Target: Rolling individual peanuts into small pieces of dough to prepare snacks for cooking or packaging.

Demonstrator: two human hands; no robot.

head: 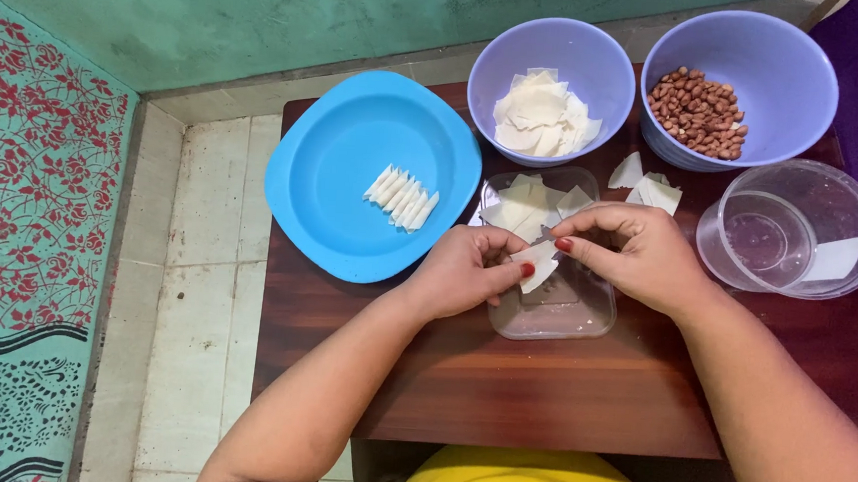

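I'm seeing both hands, left (462, 270) and right (637, 254), pinching one wrapper (537, 264) at centre frame over the tray (554, 313); six rolls (402, 198) are lying finished on the plate (331, 225) at left, many wrappers remaining.

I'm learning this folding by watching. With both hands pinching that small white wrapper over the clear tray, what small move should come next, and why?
Probably finish rolling the small white dough wrapper, then lay it beside the row of rolled white pieces on the blue plastic plate. The left hand and right hand both pinch it, still partly flat, above the clear plastic tray, and the finished rolls already lie lined up there.
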